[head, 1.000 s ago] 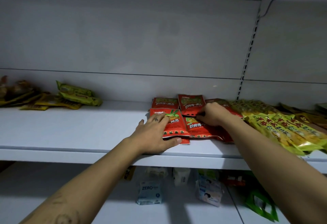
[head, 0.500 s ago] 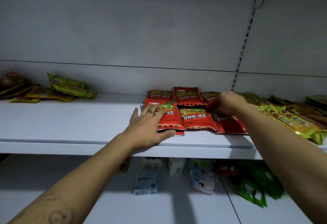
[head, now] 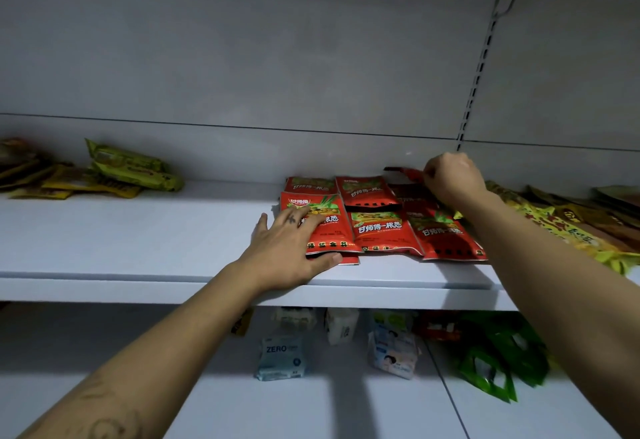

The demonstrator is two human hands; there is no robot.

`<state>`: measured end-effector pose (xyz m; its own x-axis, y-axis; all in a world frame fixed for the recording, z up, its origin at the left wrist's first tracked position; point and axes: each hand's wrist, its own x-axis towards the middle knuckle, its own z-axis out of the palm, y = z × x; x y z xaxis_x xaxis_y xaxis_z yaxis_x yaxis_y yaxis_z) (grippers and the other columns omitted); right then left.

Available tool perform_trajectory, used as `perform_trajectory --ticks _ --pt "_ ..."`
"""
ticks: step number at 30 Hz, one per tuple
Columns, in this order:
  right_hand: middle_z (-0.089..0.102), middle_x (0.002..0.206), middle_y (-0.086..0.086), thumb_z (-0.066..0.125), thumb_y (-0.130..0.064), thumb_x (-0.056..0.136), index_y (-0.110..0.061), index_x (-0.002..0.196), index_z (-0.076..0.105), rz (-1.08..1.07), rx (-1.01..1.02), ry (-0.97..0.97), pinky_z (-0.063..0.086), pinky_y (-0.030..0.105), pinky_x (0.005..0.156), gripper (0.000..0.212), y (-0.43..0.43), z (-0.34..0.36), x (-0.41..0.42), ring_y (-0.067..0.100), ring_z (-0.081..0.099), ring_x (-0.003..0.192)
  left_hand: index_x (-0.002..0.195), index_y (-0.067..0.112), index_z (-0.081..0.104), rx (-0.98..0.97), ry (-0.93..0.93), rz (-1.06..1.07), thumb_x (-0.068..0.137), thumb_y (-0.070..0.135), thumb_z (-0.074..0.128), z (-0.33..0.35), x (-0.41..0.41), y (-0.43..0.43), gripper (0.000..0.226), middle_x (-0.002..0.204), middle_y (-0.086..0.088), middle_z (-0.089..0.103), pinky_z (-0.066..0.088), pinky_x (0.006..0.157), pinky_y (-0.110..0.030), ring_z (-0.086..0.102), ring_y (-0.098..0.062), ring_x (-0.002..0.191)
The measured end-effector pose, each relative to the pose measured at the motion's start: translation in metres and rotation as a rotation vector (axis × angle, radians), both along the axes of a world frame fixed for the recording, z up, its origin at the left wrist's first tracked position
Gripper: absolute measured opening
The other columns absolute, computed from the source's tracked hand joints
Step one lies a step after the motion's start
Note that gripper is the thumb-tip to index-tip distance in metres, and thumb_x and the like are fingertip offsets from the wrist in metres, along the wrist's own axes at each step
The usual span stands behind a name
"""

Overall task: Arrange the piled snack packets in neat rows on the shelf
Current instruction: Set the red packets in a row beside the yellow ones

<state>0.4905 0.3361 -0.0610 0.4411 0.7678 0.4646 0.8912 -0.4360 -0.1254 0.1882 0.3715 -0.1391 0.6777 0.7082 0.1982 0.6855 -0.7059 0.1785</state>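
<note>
Several red snack packets (head: 381, 230) lie flat in two rows on the white shelf (head: 138, 241). My left hand (head: 291, 248) rests on the front left packet (head: 322, 227), fingers spread over it and thumb along its front edge. My right hand (head: 453, 179) is at the back right of the group, fingers curled, pinching the edge of a red packet (head: 403, 172) that is lifted off the row. A pile of yellow packets (head: 568, 230) lies to the right, partly behind my right forearm.
Yellow-green packets (head: 131, 168) lie piled at the shelf's far left. A slotted upright (head: 474, 85) runs up the back wall. The lower shelf holds a ZERO pack (head: 280, 357), white packs (head: 393, 348) and green bags (head: 498, 366).
My right hand has moved back and up from the back right packets and now lifts one red packet by its edge. My left hand has stayed on the front left packet.
</note>
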Motion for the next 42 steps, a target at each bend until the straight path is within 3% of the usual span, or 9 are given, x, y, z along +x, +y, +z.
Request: perform_trajectory --ticks 5,8,12,18,21,23,26,29,42 --pt "0.063 0.087 0.01 0.068 -0.041 0.089 -0.008 0.1 0.07 0.009 -0.375 0.059 0.053 0.035 0.072 0.035 -0.006 -0.011 -0.003 0.028 0.062 0.079 0.154 0.04 0.014 -0.007 -0.018 0.004 0.085 0.08 0.036 -0.001 0.0 0.002 0.082 0.166 0.004 0.007 0.005 0.12 -0.062 0.002 -0.02 0.153" --pt "0.068 0.095 0.01 0.069 -0.047 0.087 -0.014 0.097 0.07 0.03 -0.265 0.067 0.055 0.037 0.074 0.034 -0.013 -0.006 -0.012 0.028 0.064 0.084 0.154 0.042 0.012 -0.011 -0.046 0.007 0.085 0.08 0.038 -0.002 -0.001 0.003 0.084 0.166 0.004 0.005 0.006 0.121 -0.061 0.002 -0.02 0.153" --pt "0.069 0.119 0.005 0.065 -0.031 0.093 -0.018 0.119 0.07 0.195 -0.217 0.03 0.05 0.034 0.084 0.029 -0.024 0.005 -0.042 0.027 0.062 0.105 0.154 0.046 0.01 0.007 -0.111 -0.029 0.081 0.084 0.039 -0.001 -0.003 0.001 0.087 0.166 0.005 0.007 0.011 0.121 -0.059 0.006 -0.021 0.152" --pt "0.066 0.128 0.003 0.064 -0.041 0.093 -0.026 0.123 0.068 0.404 -0.22 0.065 0.05 0.038 0.096 0.034 -0.031 0.002 -0.101 0.024 0.059 0.115 0.15 0.04 0.03 0.094 -0.149 -0.055 0.073 0.089 0.031 0.002 -0.005 -0.003 0.091 0.16 0.005 0.025 0.013 0.121 -0.053 0.018 -0.018 0.148" --pt "0.063 0.133 0.003 0.061 -0.049 0.092 -0.028 0.133 0.059 0.432 -0.208 0.002 0.047 0.04 0.099 0.047 -0.024 0.004 -0.121 0.026 0.056 0.121 0.147 0.034 0.039 0.051 -0.27 0.013 0.088 0.076 0.031 0.01 -0.011 -0.003 0.073 0.156 0.004 0.036 0.021 0.119 -0.049 0.03 -0.019 0.142" --pt "0.056 0.141 0.003 0.058 -0.054 0.091 -0.027 0.142 0.049 0.461 -0.23 -0.046 0.044 0.041 0.103 0.058 -0.014 0.008 -0.136 0.027 0.052 0.128 0.148 0.031 0.039 0.075 -0.247 0.069 0.094 0.066 0.03 0.019 -0.022 0.004 0.065 0.156 0.002 0.037 0.022 0.119 -0.047 0.032 -0.021 0.142" --pt "0.046 0.15 0.001 0.057 -0.058 0.09 -0.028 0.148 0.041 0.525 -0.253 -0.08 0.038 0.042 0.108 0.066 0.006 0.011 -0.162 0.026 0.044 0.135 0.151 0.032 0.035 0.095 -0.093 0.17 0.087 0.073 0.023 0.033 -0.052 0.02 0.077 0.16 0.001 0.032 0.019 0.119 -0.049 0.026 -0.022 0.147" --pt "0.037 0.156 0.003 0.056 -0.058 0.09 -0.029 0.151 0.034 0.588 -0.286 -0.083 0.033 0.042 0.111 0.071 0.03 0.011 -0.197 0.026 0.038 0.14 0.153 0.029 0.033 0.103 -0.012 0.308 0.094 0.07 0.033 0.038 -0.094 0.037 0.071 0.161 0.002 0.03 0.017 0.12 -0.051 0.022 -0.021 0.149" --pt "0.035 0.156 0.005 0.055 -0.057 0.091 -0.03 0.153 0.028 0.858 -0.328 -0.09 0.03 0.046 0.113 0.073 0.135 -0.004 -0.399 0.03 0.035 0.14 0.154 0.029 0.03 0.038 0.05 0.661 0.095 0.065 0.039 0.027 -0.296 0.087 0.069 0.16 0.001 0.03 0.013 0.119 -0.055 0.021 -0.023 0.149"
